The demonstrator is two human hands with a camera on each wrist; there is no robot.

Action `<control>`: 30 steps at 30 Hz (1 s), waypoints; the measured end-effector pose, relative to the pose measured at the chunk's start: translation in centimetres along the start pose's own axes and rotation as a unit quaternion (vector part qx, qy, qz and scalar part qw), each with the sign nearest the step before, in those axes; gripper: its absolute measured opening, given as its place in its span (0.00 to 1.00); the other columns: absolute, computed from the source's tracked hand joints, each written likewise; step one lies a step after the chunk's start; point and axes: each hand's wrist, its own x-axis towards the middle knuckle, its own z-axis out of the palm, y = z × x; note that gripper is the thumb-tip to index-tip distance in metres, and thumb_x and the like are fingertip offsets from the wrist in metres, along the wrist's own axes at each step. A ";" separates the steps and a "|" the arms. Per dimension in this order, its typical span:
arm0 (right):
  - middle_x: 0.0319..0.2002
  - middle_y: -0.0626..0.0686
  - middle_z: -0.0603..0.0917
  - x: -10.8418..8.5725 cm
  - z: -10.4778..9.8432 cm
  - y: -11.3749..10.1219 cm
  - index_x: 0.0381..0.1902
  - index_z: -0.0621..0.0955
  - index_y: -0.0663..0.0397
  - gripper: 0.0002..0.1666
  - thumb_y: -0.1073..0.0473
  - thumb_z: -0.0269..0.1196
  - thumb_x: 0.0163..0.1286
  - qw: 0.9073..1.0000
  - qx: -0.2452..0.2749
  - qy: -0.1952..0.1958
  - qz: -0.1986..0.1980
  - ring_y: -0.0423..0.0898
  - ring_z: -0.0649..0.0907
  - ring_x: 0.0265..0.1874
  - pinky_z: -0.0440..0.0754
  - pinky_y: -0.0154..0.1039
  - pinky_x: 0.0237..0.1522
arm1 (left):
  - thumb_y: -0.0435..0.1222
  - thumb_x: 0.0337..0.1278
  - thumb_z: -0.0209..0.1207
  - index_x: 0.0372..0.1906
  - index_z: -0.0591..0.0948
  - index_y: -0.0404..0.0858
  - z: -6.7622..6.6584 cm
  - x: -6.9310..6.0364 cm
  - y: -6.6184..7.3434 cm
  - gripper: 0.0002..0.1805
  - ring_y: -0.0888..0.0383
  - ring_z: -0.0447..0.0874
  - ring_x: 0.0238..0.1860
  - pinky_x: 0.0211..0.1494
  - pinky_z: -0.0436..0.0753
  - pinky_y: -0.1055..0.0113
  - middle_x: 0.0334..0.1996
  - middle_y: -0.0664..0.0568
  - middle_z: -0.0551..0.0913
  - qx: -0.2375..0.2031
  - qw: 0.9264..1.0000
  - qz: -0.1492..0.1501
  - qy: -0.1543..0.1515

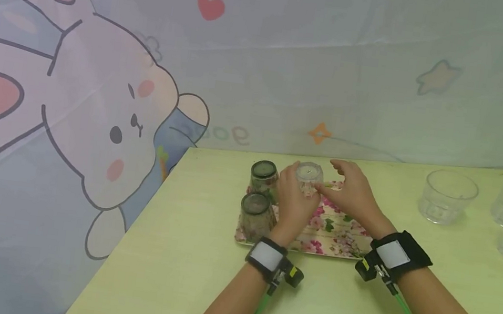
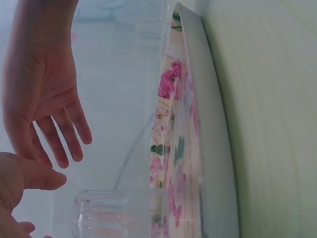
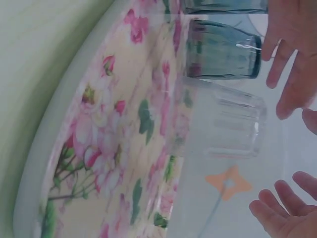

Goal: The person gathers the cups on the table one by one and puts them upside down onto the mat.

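A clear glass (image 1: 309, 174) stands upside down on the flowered tray (image 1: 332, 247), near its far edge. Just left of this glass is my left hand (image 1: 295, 202), its fingers loosely extended. In the right wrist view, a gap shows between the left fingers (image 3: 287, 101) and the clear glass (image 3: 240, 124). My right hand (image 1: 353, 194) hovers to the right with fingers spread and nothing in it. Two dark tinted glasses, a rear one (image 1: 264, 175) and a front one (image 1: 256, 216), stand inverted along the tray's left side.
On the right part of the pale green table (image 1: 180, 264) stand three clear, wider glass bowls, the nearest to the tray being one bowl (image 1: 447, 199). A printed cloth wall (image 1: 290, 77) with a rabbit drawing borders the table's back and left.
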 end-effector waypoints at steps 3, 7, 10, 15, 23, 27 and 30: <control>0.64 0.69 0.67 -1.1 -1.1 -0.4 0.69 0.63 0.67 0.41 0.50 0.64 0.65 1.000 0.003 0.015 0.001 0.66 0.69 0.63 0.73 0.64 0.59 | 0.35 0.53 0.65 0.69 0.62 0.37 -0.1 -0.5 0.5 0.38 0.49 0.67 0.65 0.66 0.74 0.53 0.65 0.43 0.67 -0.010 1.000 0.024 -0.010; 0.63 0.69 0.68 -2.6 -2.3 -0.5 0.68 0.64 0.66 0.40 0.50 0.62 0.66 0.999 -0.010 0.029 -0.009 0.65 0.70 0.62 0.74 0.63 0.56 | 0.34 0.52 0.65 0.67 0.63 0.37 -0.2 -1.1 1.3 0.37 0.47 0.71 0.63 0.62 0.78 0.53 0.63 0.42 0.69 -0.017 0.998 0.050 -0.015; 0.62 0.69 0.70 -3.6 -3.1 -0.2 0.67 0.66 0.66 0.38 0.51 0.63 0.66 0.999 -0.021 0.039 -0.016 0.65 0.71 0.60 0.74 0.63 0.56 | 0.35 0.53 0.65 0.68 0.64 0.38 -0.1 -1.5 2.0 0.37 0.46 0.72 0.63 0.61 0.78 0.54 0.63 0.43 0.70 -0.023 0.998 0.053 -0.028; 0.60 0.69 0.71 -4.6 -4.3 0.7 0.65 0.67 0.67 0.36 0.54 0.64 0.65 0.998 -0.028 0.051 -0.025 0.65 0.72 0.59 0.74 0.64 0.56 | 0.37 0.55 0.65 0.68 0.64 0.38 0.2 -2.0 3.2 0.36 0.49 0.70 0.65 0.66 0.76 0.56 0.64 0.45 0.71 -0.026 0.997 0.060 -0.047; 0.59 0.71 0.70 -5.6 -6.6 2.7 0.66 0.67 0.69 0.37 0.53 0.63 0.66 0.998 -0.040 0.050 0.005 0.68 0.72 0.57 0.74 0.67 0.56 | 0.38 0.55 0.65 0.69 0.64 0.39 1.3 -2.6 5.1 0.37 0.53 0.71 0.65 0.67 0.76 0.62 0.64 0.47 0.71 -0.007 0.995 0.069 -0.070; 0.60 0.71 0.70 -5.8 -7.7 3.4 0.66 0.66 0.68 0.37 0.53 0.63 0.66 0.998 -0.044 0.042 0.025 0.69 0.72 0.58 0.74 0.66 0.56 | 0.38 0.55 0.65 0.69 0.63 0.39 2.0 -2.6 6.0 0.37 0.53 0.73 0.61 0.61 0.79 0.65 0.63 0.47 0.71 -0.011 0.994 0.061 -0.087; 0.60 0.71 0.71 -6.0 -8.7 3.9 0.66 0.66 0.67 0.37 0.52 0.63 0.67 0.997 -0.052 0.035 0.040 0.68 0.72 0.59 0.74 0.65 0.57 | 0.39 0.56 0.64 0.70 0.62 0.40 2.8 -2.4 6.8 0.38 0.54 0.74 0.61 0.60 0.79 0.67 0.64 0.48 0.71 -0.013 0.993 0.061 -0.101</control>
